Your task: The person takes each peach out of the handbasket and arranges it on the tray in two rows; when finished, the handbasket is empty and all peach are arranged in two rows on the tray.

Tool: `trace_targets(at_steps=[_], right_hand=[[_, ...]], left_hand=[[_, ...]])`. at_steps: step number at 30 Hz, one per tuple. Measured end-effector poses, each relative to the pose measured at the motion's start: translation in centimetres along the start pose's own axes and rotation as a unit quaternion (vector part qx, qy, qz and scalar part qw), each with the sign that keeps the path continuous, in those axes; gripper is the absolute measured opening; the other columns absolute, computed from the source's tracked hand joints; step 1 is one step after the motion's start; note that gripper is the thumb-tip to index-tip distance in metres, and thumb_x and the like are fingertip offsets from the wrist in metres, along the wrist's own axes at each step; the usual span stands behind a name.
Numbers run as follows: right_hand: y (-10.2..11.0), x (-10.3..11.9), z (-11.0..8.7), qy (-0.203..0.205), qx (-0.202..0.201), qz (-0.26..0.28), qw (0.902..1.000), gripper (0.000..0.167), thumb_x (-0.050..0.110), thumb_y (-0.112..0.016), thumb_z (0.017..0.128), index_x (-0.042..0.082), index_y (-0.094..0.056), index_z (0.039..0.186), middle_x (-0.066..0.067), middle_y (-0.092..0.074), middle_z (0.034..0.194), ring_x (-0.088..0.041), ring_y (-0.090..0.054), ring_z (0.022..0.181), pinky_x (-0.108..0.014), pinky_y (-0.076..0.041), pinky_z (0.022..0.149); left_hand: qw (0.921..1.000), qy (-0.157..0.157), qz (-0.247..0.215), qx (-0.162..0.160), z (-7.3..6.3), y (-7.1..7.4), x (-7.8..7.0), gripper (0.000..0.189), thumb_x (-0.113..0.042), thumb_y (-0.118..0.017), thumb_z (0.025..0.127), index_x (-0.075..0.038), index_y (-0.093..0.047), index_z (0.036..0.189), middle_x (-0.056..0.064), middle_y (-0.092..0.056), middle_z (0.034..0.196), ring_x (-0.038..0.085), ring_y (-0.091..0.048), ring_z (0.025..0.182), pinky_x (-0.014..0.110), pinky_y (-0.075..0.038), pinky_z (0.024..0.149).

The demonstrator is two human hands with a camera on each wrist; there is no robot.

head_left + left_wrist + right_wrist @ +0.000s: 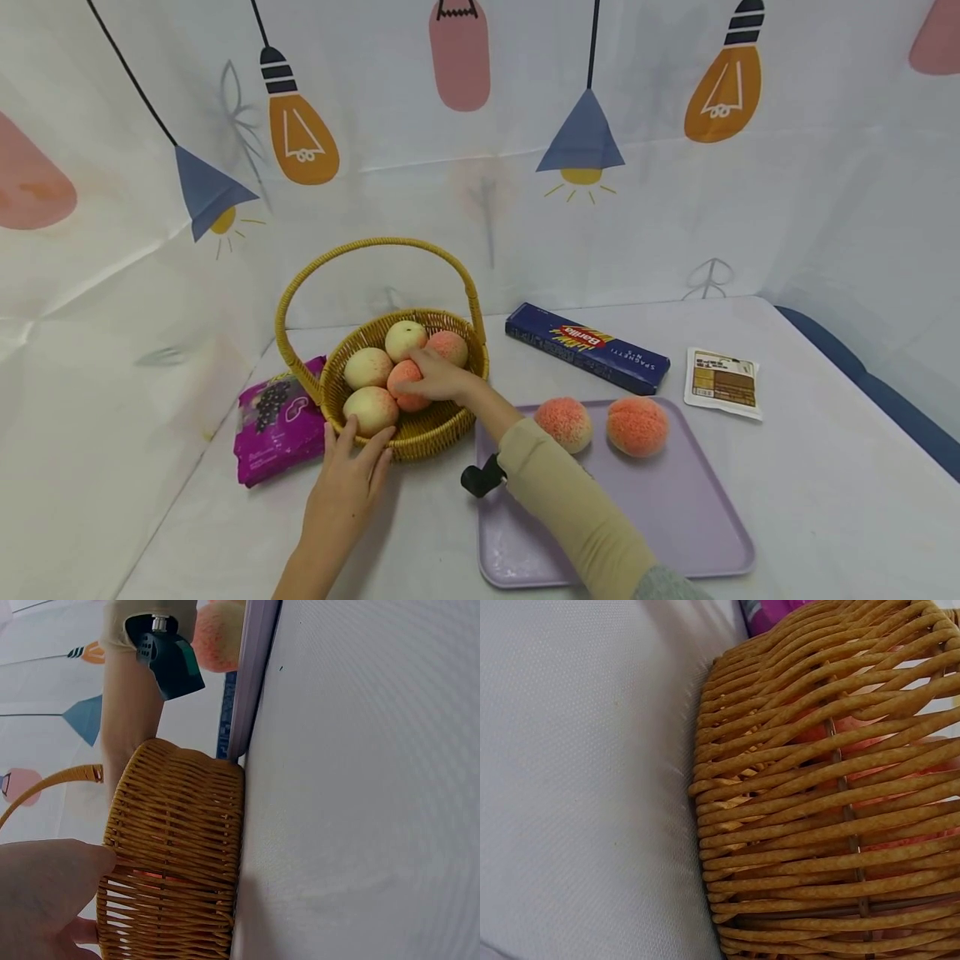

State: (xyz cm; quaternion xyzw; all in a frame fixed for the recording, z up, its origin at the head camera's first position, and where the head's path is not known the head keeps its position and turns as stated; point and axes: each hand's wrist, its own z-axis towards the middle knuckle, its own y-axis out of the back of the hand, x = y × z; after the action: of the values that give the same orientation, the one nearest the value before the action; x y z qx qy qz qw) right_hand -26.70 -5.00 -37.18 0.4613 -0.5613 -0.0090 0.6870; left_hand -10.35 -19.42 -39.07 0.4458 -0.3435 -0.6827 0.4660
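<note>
A yellow wicker basket with a tall arched handle holds several peaches, some pale, some pink-red. My right hand reaches in over its right side and grips a pink-red peach among the others. At the front rim my left hand holds the basket, fingertips beside a pale peach. In the left wrist view, the thumb of the left hand lies against the woven wall. The right wrist view shows only the basket's side; the right hand is hidden there.
Right of the basket, a lilac tray bears two pink peaches. Behind it lie a blue spaghetti box and a small white-and-brown packet. A purple bag with a grape picture lies against the basket's left side.
</note>
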Motion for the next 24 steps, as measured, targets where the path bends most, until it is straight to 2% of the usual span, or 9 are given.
trace_targets(at_steps=[8,17,24], right_hand=[[0.15,0.05,-0.11,0.01,-0.001,-0.003,0.9999,0.066,0.035,-0.067,0.082,0.012,-0.038,0.136,-0.009,-0.04,0.134,-0.021,-0.039,0.122,-0.035,-0.038,0.096],[-0.01,-0.1,0.0,0.046,-0.016,-0.028,0.9984,0.064,0.039,-0.064,0.084,0.015,-0.038,0.137,-0.005,-0.048,0.131,-0.018,-0.046,0.118,-0.032,-0.04,0.095],[-0.07,-0.08,0.04,0.048,-0.024,-0.01,0.9985,0.064,0.044,-0.063,0.084,0.021,-0.037,0.138,-0.001,-0.049,0.13,-0.016,-0.048,0.116,-0.033,-0.042,0.092]], left_hand=[[1.0,0.001,0.001,0.002,0.05,-0.08,0.07,0.029,-0.026,-0.054,0.093,-0.018,-0.062,0.119,0.031,-0.036,0.136,0.057,-0.018,0.125,0.066,-0.039,0.079],[1.0,0.0,0.007,0.0,0.04,-0.12,0.09,0.027,-0.025,-0.056,0.092,-0.017,-0.063,0.117,0.031,-0.036,0.135,0.058,-0.021,0.123,0.066,-0.041,0.077],[1.0,0.003,0.008,0.001,0.07,-0.11,0.11,0.027,-0.025,-0.056,0.092,-0.018,-0.063,0.117,0.031,-0.036,0.135,0.058,-0.021,0.123,0.066,-0.04,0.077]])
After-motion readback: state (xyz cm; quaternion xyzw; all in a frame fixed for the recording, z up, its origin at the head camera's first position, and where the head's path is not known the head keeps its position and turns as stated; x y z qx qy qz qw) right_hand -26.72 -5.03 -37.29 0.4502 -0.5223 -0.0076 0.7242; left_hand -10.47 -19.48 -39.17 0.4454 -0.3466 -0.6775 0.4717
